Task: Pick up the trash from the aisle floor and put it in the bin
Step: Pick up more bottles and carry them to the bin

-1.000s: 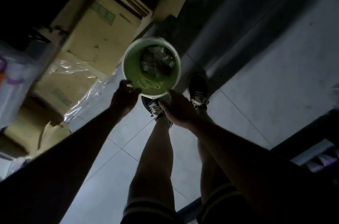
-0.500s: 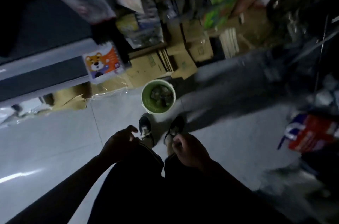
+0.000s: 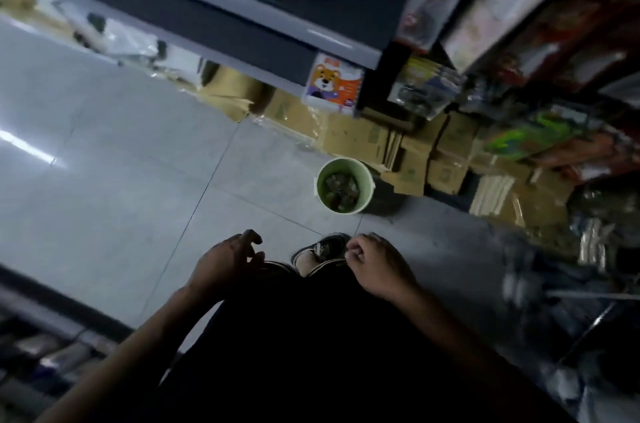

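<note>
A: What is nearest to the camera?

B: The two bare hands, low in the view, above dark clothing. The left hand [image 3: 227,261] has its fingers loosely spread and curved, and it holds nothing. The right hand [image 3: 375,265] is curled, with thumb and forefinger pressed together; if something small is pinched there, I cannot tell.

A: And between them?

B: One dark sneaker with white laces [image 3: 320,249] stands on the pale grey tiled floor [image 3: 121,180], just beyond the knuckles of both hands.

A: Where is the bin?

B: The round light green plastic bin [image 3: 346,185] stands upright on the floor beyond the sneaker, near the edge of the floor where the goods are piled. Inside it lies dark crumpled trash [image 3: 341,190], which covers its bottom. The picture is blurred, so single pieces are not clear.

A: What is behind the bin?

B: Flattened brown cardboard boxes [image 3: 415,152] lie just beside and behind it. Further, a grey metal shelf [image 3: 263,24] crosses the top of the view, and a white and orange pack with a cartoon bear [image 3: 332,83] sits under its edge.
</note>
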`<action>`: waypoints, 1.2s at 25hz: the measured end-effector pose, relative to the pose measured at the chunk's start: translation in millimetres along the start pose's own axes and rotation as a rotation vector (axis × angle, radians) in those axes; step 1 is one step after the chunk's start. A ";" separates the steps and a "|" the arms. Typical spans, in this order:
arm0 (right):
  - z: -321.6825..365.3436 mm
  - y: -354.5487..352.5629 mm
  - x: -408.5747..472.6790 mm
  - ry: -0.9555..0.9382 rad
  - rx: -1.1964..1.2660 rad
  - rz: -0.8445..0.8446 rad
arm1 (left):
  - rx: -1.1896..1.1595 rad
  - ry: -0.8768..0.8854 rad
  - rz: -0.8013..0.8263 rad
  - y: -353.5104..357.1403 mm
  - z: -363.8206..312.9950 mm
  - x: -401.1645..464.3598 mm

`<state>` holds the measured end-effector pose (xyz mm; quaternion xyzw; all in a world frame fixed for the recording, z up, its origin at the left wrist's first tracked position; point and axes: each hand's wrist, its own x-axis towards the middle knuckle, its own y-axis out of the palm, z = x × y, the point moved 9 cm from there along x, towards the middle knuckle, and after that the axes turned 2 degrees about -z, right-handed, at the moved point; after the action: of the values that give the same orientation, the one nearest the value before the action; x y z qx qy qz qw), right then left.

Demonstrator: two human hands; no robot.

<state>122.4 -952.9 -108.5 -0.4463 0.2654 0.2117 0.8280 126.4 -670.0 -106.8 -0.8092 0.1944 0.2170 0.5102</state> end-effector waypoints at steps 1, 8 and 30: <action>11.5 3.0 -2.2 -0.042 -0.032 0.025 | -0.045 -0.042 -0.022 4.2 13.3 -20.3; 76.7 29.2 -48.0 -0.315 -0.300 0.115 | -0.342 -0.405 -0.172 57.6 91.2 -180.6; 267.1 79.4 7.5 -0.914 -0.546 0.465 | -0.771 -1.075 -0.483 77.5 99.2 -292.8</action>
<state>148.5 -684.0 -39.9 -0.4370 -0.0924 0.6200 0.6451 -173.4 -583.6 -41.6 -0.7336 -0.3605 0.5207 0.2465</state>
